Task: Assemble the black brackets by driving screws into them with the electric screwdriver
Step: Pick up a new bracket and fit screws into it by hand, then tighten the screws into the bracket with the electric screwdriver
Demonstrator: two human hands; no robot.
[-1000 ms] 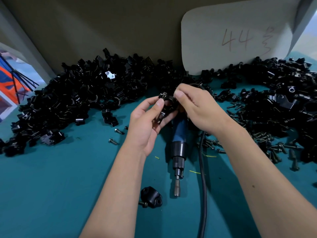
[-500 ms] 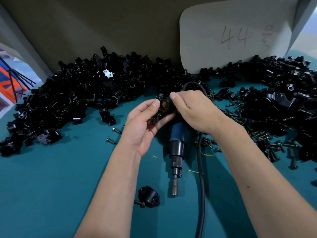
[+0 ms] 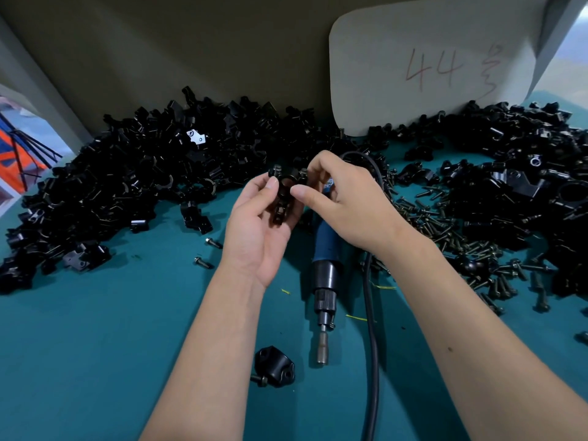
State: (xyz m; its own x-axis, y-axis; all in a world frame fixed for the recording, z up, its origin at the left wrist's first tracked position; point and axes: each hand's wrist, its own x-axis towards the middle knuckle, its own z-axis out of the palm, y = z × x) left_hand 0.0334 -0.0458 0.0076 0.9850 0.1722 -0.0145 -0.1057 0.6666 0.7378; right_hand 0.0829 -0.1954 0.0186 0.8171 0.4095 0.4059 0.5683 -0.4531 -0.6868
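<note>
Above the teal counter [image 3: 95,361], the left hand [image 3: 257,230] grips a black bracket [image 3: 284,194] with curled fingers, and the right hand [image 3: 343,202] pinches the same bracket at one of the two screws standing in its top. The electric screwdriver [image 3: 324,281] lies on the counter under the hands with its bit pointing to the person, its cable [image 3: 372,345] beside it. Another bracket with a screw [image 3: 274,366] lies near the bit, with bracket heaps [image 3: 127,186] behind and loose screws [image 3: 445,230] on the right.

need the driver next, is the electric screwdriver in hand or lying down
Lying down: the electric screwdriver rests on the teal table, while both hands grip a bracket.
</note>
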